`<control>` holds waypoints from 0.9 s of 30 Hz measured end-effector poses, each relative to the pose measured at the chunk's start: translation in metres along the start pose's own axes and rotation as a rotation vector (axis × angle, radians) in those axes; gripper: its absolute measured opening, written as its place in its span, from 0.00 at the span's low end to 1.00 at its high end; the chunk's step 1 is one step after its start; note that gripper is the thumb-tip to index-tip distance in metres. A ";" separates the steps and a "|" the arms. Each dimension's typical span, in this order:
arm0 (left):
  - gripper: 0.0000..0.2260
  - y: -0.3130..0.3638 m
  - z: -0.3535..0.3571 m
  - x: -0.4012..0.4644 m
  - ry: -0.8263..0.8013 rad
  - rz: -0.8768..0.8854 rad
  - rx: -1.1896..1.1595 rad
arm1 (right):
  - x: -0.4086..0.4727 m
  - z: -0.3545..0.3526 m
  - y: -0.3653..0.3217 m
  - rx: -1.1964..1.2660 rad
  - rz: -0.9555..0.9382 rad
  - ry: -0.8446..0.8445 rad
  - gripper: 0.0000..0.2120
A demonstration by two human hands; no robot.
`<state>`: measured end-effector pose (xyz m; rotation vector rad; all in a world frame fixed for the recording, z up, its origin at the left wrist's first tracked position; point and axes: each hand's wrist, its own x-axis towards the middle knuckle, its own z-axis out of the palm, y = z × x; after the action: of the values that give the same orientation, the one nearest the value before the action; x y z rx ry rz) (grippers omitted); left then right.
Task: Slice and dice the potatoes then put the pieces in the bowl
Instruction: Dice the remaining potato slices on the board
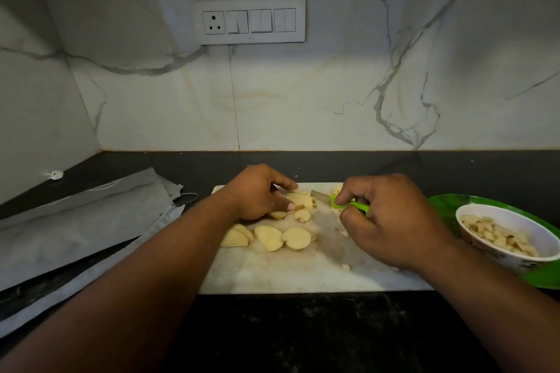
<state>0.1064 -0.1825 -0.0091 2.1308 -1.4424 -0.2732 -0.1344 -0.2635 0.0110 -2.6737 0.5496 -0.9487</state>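
1. Done: the bowl [506, 233] at 3 o'clock of the cutting board [303, 269] already holds diced potato.
2. Now: the right hand [391, 221] grips the knife [339, 202]; the left hand [257, 194] pinches a slice stack [301, 200] at the board's 12 o'clock.
3. Left, by my judgement: the uncut slices [272, 236] at board centre.

knife [325, 198]: handle mostly hidden in right hand [391, 221] | plate [448, 206]: cut by right edge
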 end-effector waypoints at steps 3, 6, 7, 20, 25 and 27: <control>0.20 0.004 0.002 0.001 -0.033 0.022 0.046 | 0.000 -0.002 -0.001 -0.038 0.020 0.031 0.05; 0.21 0.006 0.004 0.003 -0.070 0.011 0.081 | 0.001 -0.010 -0.001 -0.073 0.056 0.086 0.04; 0.20 0.007 0.004 0.004 -0.069 0.002 0.085 | 0.001 -0.011 -0.001 -0.082 0.063 0.090 0.04; 0.20 0.017 0.017 0.012 0.055 -0.057 0.124 | -0.001 0.007 -0.002 -0.302 0.162 -0.316 0.19; 0.20 0.007 0.009 0.010 0.007 -0.048 0.006 | -0.005 0.017 -0.009 -0.270 0.123 -0.331 0.15; 0.20 0.007 0.009 0.010 0.015 -0.052 -0.005 | -0.006 0.022 -0.012 -0.283 0.083 -0.327 0.19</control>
<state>0.1013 -0.1967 -0.0117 2.1642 -1.3780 -0.2789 -0.1210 -0.2474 -0.0049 -2.9411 0.7590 -0.4205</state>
